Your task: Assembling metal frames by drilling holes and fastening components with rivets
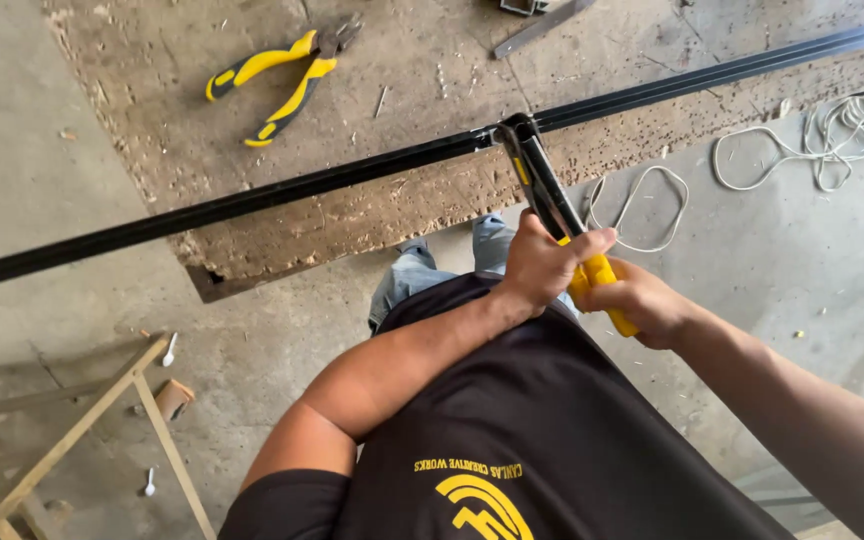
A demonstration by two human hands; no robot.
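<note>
A long black metal bar (252,200) runs across a rough board (422,90) from lower left to upper right. Both hands grip a tool with black arms and yellow handles (552,200); its jaws bite the bar near the middle of the view. My left hand (542,265) wraps the upper handle. My right hand (642,300) squeezes the lower yellow handle just behind it.
Yellow-handled pliers (277,75) lie on the board at the upper left. A flat metal strip (542,28) rests at the top. White cord (832,135) loops on the concrete floor to the right. A wooden frame (82,420) stands at the lower left.
</note>
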